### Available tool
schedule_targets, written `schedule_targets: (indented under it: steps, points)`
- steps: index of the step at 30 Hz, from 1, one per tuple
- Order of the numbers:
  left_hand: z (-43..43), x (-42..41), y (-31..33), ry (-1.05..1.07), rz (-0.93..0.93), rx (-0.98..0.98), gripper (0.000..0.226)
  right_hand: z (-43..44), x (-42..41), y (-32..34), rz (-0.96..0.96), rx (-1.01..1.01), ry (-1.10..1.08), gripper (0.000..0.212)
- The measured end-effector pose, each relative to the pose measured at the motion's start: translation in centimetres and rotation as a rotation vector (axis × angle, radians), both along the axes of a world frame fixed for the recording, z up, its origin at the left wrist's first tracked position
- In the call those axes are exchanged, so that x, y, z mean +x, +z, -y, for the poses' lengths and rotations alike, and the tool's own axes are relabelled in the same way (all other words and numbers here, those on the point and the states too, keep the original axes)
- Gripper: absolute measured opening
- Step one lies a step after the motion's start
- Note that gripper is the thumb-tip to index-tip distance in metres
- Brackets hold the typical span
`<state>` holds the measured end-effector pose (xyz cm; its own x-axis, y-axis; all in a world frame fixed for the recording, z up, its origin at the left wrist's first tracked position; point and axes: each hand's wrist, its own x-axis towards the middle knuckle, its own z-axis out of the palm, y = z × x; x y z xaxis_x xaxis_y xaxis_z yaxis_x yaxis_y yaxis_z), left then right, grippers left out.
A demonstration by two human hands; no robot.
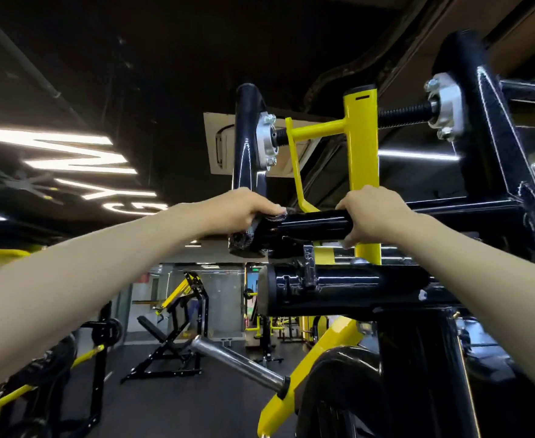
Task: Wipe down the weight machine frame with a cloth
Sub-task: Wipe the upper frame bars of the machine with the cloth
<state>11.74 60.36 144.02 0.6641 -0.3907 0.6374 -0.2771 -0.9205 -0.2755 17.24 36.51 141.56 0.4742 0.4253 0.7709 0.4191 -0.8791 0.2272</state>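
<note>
The wiping job looked like it was in the middle, not near the end. The person was reaching up high to the weight machine frame (493, 128), which was black and shiny with yellow parts. The left hand (240, 210) had its fingers curled over a dark cloth (242, 241) and pressed it on the left end of a black top bar (313, 224). The cloth was wrapped round that end, under the hand and hanging a little below it, so the cloth sat right inside the grip and touched the bar. The right hand (373, 213) was closed round the same bar, further to the right, just in front of the yellow post (363, 147). It had no cloth in it and seemed to be there to hold on. The black paint shone everywhere, so it was hard to tell which parts were already clean. A lot seemed left to do: the rest of the top bar, the fat black tube (354, 289) just below it, the tall black bars higher up, and the yellow parts. A silver peg (237, 361) stuck out lower down, well away from both hands.
</note>
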Motion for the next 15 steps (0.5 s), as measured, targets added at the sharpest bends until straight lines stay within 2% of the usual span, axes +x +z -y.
schedule_targets:
  steps: [2,4,6,8,10,13,15]
  points:
    - [2.9,0.5,0.7,0.163,-0.027,0.008,0.060,0.3,0.2,0.1,-0.001,0.000,-0.004,0.060]
    - [6.4,1.0,0.9,0.165,-0.015,0.033,0.060,0.1,0.2,0.1,0.012,-0.013,-0.012,0.063]
    - [8.2,1.1,0.9,0.133,-0.020,-0.022,0.060,0.0,0.1,0.2,0.015,-0.072,-0.041,0.071]
    - [7.3,0.8,1.0,0.138,-0.049,-0.078,0.060,0.5,-0.1,0.2,-0.049,-0.163,-0.027,0.089]
    - [5.6,0.4,1.7,0.256,-0.102,-0.043,0.058,2.3,-0.6,0.1,-0.158,-0.117,0.085,0.098]
    - [6.1,0.6,2.8,0.445,-0.157,0.050,0.048,7.0,-1.1,0.2,-0.147,0.106,0.133,0.077]
    - [8.6,1.3,2.8,0.426,-0.143,0.094,0.041,9.7,-1.4,-0.1,-0.152,0.219,0.129,0.064]
